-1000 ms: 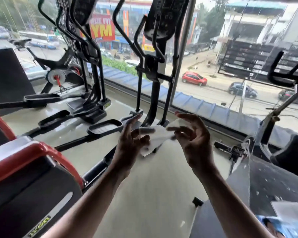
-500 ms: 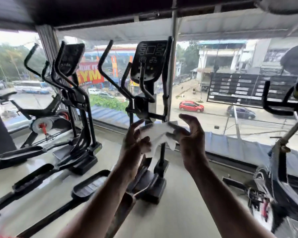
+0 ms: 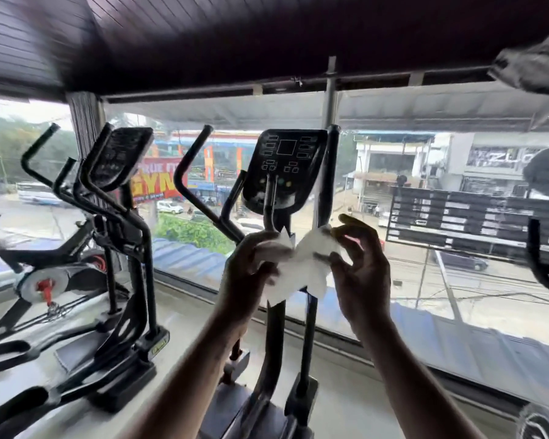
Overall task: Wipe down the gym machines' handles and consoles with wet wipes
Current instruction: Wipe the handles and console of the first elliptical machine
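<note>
Both hands were up: the left hand (image 3: 251,264) gripped one end of the wipe (image 3: 301,267), the right hand (image 3: 360,261) pinched the other, the wipe stretched between them just below the console (image 3: 286,166).

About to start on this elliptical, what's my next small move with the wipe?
Probably finish spreading the wet wipe, since the left hand and right hand hold it crumpled between them; then raise it to the console just above.
</note>
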Demonstrator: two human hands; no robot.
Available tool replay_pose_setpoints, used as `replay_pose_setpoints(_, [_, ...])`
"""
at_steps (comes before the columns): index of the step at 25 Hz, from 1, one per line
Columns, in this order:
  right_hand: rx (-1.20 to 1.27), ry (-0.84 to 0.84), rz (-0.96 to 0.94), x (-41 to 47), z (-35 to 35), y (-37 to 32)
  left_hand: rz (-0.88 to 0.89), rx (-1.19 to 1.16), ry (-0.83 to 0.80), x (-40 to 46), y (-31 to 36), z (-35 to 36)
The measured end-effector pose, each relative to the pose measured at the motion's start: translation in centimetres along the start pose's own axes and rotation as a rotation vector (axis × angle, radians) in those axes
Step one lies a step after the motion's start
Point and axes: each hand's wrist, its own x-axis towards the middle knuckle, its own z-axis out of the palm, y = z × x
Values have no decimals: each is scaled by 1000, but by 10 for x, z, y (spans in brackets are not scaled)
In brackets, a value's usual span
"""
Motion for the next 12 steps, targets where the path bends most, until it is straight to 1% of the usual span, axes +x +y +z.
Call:
replay_pose_setpoints(2, [-6,-1,-156,25,24,10,162,-65,-28,42,1,-16])
replay_pose_setpoints(3, [-25,-5,-249,36,33,16,210,-102,-53,61,-2,-26])
replay_pose_setpoints(4, [-41,-20,-292,43,40,22,200,-117,-78,78,-8,-33])
replay_pose_setpoints(5, [-109,-17,-324,50,45,35,172,-114,-83,95,-20,-38])
replay_pose_setpoints(7, [-333,-13,-386,66,57,68,114,-121,-106,126,-50,-47])
replay_pose_setpoints(9, [-491,-40,-467,84,66,97,118,-93,-189,158,-75,-51])
replay_pose_setpoints(10, [-528,-38,-468,94,69,108,140,-67,-201,171,-83,-51])
replay_pose_setpoints(12, [-559,-9,-409,110,70,125,106,-65,-196,192,-95,-47])
